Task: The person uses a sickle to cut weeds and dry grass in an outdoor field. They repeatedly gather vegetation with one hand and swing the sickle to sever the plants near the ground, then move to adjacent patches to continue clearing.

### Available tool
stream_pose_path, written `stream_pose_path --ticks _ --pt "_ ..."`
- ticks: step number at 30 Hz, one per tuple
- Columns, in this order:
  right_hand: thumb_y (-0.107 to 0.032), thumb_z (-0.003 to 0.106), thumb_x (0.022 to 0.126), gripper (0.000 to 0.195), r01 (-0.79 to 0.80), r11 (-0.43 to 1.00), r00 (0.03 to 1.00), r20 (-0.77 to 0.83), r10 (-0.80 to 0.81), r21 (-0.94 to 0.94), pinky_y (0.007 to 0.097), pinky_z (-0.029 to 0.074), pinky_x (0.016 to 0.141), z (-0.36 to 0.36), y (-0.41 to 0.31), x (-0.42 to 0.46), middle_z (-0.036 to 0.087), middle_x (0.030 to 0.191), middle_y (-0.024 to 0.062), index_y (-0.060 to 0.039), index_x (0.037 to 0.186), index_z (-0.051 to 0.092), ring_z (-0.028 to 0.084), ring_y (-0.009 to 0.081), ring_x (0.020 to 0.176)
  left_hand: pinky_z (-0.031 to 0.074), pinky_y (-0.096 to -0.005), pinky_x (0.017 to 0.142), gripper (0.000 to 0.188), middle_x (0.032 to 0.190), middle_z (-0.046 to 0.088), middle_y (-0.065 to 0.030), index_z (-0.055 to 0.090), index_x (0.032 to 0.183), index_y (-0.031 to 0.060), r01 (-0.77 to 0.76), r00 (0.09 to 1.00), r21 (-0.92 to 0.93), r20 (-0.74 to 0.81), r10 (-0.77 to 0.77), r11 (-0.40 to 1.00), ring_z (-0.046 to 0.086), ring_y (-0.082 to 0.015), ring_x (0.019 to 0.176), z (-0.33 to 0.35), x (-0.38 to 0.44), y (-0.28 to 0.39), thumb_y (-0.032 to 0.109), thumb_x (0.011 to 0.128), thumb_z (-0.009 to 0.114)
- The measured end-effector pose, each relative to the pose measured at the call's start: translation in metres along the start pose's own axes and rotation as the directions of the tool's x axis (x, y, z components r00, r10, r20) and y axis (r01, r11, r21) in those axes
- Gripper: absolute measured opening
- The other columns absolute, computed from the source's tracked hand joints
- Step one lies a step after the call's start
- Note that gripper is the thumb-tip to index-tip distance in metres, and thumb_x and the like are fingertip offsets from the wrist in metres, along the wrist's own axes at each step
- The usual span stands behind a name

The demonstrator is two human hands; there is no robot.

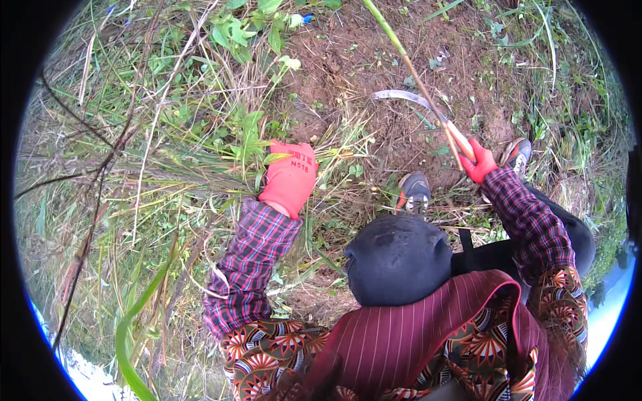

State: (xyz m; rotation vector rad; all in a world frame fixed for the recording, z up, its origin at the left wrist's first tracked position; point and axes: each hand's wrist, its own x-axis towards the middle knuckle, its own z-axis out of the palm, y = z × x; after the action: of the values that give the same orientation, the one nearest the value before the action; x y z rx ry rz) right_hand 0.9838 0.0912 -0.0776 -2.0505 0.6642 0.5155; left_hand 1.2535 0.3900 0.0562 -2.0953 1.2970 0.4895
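My left hand (290, 175), in a red work glove, is closed around a bundle of cut grass (341, 148); the stem ends stick out on its right and long blades trail to the left. In my right hand (479, 161), also gloved in red, is the pale handle of a sickle (460, 140). The sickle's curved metal blade (404, 95) points left above the bare soil. A long plant stalk (416, 75), green at the top and brown lower down, crosses over the sickle near the handle; whether my right hand grips it too, I cannot tell.
Reddish-brown soil (346, 60) with scattered grass lies ahead. Dense tall grass (165, 165) and dry twigs (108, 160) stand on the left, and broad-leaved weeds (233, 32) grow at the upper left. My shoes (415, 193) and bent knees are below the sickle. More grass grows on the right.
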Motion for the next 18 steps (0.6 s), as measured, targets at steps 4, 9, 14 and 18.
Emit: stream_pose_path --ticks 4,9,14,18 --pt "-0.027 0.062 0.08 0.032 0.299 0.953 0.952 -0.075 -0.296 0.049 0.0406 0.046 0.057 -0.01 -0.038 0.056 0.058 0.071 0.0192 -0.0061 0.098 0.047 0.061 0.036 0.069 0.036 -0.0475 0.084 0.066 0.123 0.043 -0.0219 0.041 0.119 0.0001 0.088 0.996 -0.405 0.044 -0.077 0.91 0.044 -0.031 0.11 0.007 -0.002 0.004 0.041 0.073 0.064" --pt "-0.032 0.061 0.08 0.032 0.275 0.959 0.959 -0.057 -0.278 -0.064 0.0441 0.045 0.056 -0.023 -0.081 0.106 0.058 0.07 0.0194 -0.0089 0.096 0.045 0.058 0.039 0.066 0.036 -0.0485 0.084 0.083 0.116 0.045 -0.0222 0.037 0.121 -0.004 0.118 0.843 -0.598 -0.362 -0.398 0.793 0.045 -0.0358 0.105 -0.002 0.048 0.043 0.056 0.069 0.063" --pt "-0.031 0.061 0.079 0.033 0.21 0.967 0.977 0.003 -0.211 -0.145 0.0445 0.046 0.057 -0.03 -0.072 0.096 0.059 0.071 0.0196 -0.0092 0.097 0.044 0.059 0.039 0.067 0.044 -0.0425 0.073 0.074 0.104 0.047 -0.0184 0.037 0.113 -0.0014 0.407 0.882 -0.51 0.001 -0.472 0.758 0.051 -0.031 0.095 0.029 0.102 0.077 0.045 0.065 0.07" --pt "-0.031 0.061 0.079 0.034 0.199 0.973 0.98 0.04 -0.196 -0.117 0.0443 0.047 0.058 -0.029 -0.062 0.086 0.059 0.071 0.0189 -0.0085 0.098 0.045 0.059 0.0388 0.067 0.05 -0.0403 0.059 0.035 0.088 0.056 -0.0182 0.041 0.095 0.0004 0.338 0.902 -0.648 0.014 -0.432 0.683 0.061 -0.032 0.074 0.039 0.1 0.059 0.02 0.073 0.06"
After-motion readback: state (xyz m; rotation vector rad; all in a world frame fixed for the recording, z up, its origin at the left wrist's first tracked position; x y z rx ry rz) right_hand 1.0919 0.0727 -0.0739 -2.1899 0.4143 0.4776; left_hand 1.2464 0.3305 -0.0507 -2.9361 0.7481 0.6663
